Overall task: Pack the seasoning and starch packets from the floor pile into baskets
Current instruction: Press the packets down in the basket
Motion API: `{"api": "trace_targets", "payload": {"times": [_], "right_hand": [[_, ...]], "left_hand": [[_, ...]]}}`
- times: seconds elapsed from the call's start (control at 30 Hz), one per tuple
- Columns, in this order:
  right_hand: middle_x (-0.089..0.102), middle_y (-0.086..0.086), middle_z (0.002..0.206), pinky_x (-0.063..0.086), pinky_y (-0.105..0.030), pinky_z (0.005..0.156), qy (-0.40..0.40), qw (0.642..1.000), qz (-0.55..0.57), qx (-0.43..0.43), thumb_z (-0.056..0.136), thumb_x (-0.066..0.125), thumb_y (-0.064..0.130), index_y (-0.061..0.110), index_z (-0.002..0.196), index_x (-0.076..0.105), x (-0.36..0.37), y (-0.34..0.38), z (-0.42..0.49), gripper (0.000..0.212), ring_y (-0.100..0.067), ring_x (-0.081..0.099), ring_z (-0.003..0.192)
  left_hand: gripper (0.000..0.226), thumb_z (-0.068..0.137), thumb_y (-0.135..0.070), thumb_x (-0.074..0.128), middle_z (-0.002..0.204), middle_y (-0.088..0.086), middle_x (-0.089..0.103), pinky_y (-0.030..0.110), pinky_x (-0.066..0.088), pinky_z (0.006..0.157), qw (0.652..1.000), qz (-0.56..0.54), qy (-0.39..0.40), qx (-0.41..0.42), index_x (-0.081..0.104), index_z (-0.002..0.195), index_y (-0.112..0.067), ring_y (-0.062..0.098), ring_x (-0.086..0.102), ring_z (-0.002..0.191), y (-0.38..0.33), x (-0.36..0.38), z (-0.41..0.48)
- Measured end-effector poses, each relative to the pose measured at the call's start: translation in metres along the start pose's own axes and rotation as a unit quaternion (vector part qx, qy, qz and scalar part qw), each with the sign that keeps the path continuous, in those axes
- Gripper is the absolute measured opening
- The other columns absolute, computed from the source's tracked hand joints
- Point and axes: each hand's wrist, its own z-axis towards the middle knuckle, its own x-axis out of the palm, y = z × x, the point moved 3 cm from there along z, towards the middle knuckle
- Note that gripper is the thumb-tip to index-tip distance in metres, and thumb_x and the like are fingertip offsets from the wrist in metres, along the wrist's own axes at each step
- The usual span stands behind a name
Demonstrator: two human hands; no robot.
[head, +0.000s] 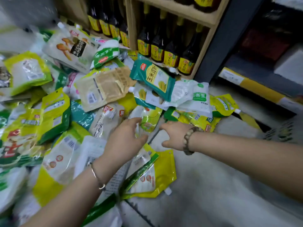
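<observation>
A big pile of seasoning and starch packets (54, 112) covers the floor on the left and centre: yellow-green pouches, white ones, a teal corn packet (152, 77) and a beige pouch (103, 87). My left hand (124, 138), a thin bangle on its wrist, hovers open over the pile's right edge. Its fingertips are close to a small yellow-green pouch (150, 119). My right hand (173, 136), with a bead bracelet, is open just to the right, thumb toward that pouch. Neither hand holds anything. A yellow pouch (162, 176) lies below both hands.
A wooden shelf (208, 40) with dark bottles (157, 45) stands behind the pile. A dark metal rack (255, 79) with a yellow-edged shelf is at the right. A dark mesh basket edge (282, 133) shows at the far right. Grey floor (213, 194) lies bare at lower right.
</observation>
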Motion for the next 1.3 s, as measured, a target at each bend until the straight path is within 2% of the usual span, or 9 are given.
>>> {"api": "trace_targets", "payload": {"times": [0.27,0.5,0.57,0.6,0.63,0.77,1.1,1.23,1.3], "right_hand": [[0.049,-0.007,0.137,0.044,-0.032,0.096,0.057,0.974,0.207,0.073,0.082,0.065,0.039,0.019,0.14,0.037,0.078,0.027,0.04,0.068,-0.025,0.05,0.121],[0.052,-0.012,0.135,0.044,-0.031,0.096,0.044,0.884,0.433,0.169,0.079,0.068,0.05,0.007,0.134,0.047,0.101,0.033,0.065,0.073,-0.027,0.052,0.12],[0.062,-0.007,0.107,0.045,-0.014,0.07,0.058,0.87,0.465,0.155,0.082,0.066,0.047,0.015,0.109,0.06,0.101,0.03,0.067,0.043,-0.019,0.063,0.092],[0.058,-0.001,0.084,0.039,-0.01,0.051,0.053,0.865,0.476,0.149,0.083,0.066,0.046,0.022,0.084,0.055,0.099,0.03,0.066,0.026,-0.012,0.058,0.068],[0.047,0.003,0.069,0.033,-0.012,0.04,0.047,0.861,0.486,0.141,0.084,0.065,0.044,0.024,0.068,0.042,0.1,0.029,0.067,0.034,-0.009,0.045,0.053],[0.031,0.002,0.056,0.023,-0.025,0.044,0.016,0.845,0.522,0.115,0.085,0.066,0.035,0.019,0.06,0.033,0.098,0.023,0.066,0.044,-0.012,0.027,0.05],[0.033,0.008,0.047,0.026,-0.014,0.041,-0.03,0.871,0.49,0.021,0.078,0.072,0.018,0.019,0.056,0.032,0.004,-0.053,0.049,0.046,-0.003,0.03,0.041],[0.038,0.008,0.047,0.031,-0.016,0.042,-0.048,0.823,0.565,0.002,0.03,0.09,0.052,0.021,0.045,0.041,-0.034,-0.08,0.032,0.059,-0.005,0.036,0.042],[0.041,0.008,0.043,0.035,-0.012,0.037,-0.052,0.778,0.626,-0.021,0.037,0.091,0.036,0.02,0.043,0.041,-0.037,-0.085,0.022,0.053,-0.003,0.04,0.037]], "left_hand": [[0.049,0.083,-0.022,0.064,0.129,0.001,0.054,0.03,0.042,0.097,0.996,0.0,0.004,-0.086,0.053,0.13,-0.021,0.019,0.053,0.115,0.064,0.024,-0.04],[0.035,0.083,-0.014,0.064,0.117,-0.002,0.06,0.019,0.037,0.088,0.993,-0.043,-0.051,-0.092,0.062,0.117,-0.019,0.012,0.055,0.106,0.07,0.029,-0.052],[0.032,0.083,-0.011,0.064,0.113,-0.003,0.06,0.016,0.036,0.085,0.991,-0.059,-0.066,-0.096,0.064,0.114,-0.018,0.009,0.054,0.1,0.07,0.029,-0.052],[0.031,0.083,-0.01,0.063,0.111,-0.004,0.061,0.015,0.035,0.084,0.99,-0.066,-0.071,-0.098,0.064,0.113,-0.018,0.008,0.054,0.099,0.07,0.03,-0.052],[0.03,0.083,-0.01,0.062,0.11,-0.005,0.061,0.014,0.035,0.084,0.99,-0.072,-0.075,-0.099,0.065,0.112,-0.018,0.008,0.054,0.099,0.07,0.03,-0.052],[0.028,0.083,-0.008,0.061,0.107,-0.008,0.061,0.011,0.034,0.081,0.987,-0.092,-0.081,-0.101,0.065,0.109,-0.019,0.006,0.054,0.094,0.069,0.031,-0.049],[0.022,0.086,-0.008,0.059,0.1,-0.009,0.065,0.012,0.042,0.075,0.966,-0.193,-0.071,-0.158,0.064,0.099,-0.024,0.004,0.059,0.084,0.073,0.029,-0.048],[0.019,0.087,-0.012,0.063,0.097,-0.002,0.068,0.02,0.045,0.076,0.922,-0.323,-0.053,-0.207,0.067,0.105,-0.017,0.011,0.062,0.088,0.07,0.032,-0.046],[0.02,0.087,-0.017,0.063,0.097,0.001,0.07,0.02,0.045,0.073,0.878,-0.42,-0.012,-0.228,0.066,0.107,-0.018,0.013,0.064,0.092,0.061,0.034,-0.046]]}}
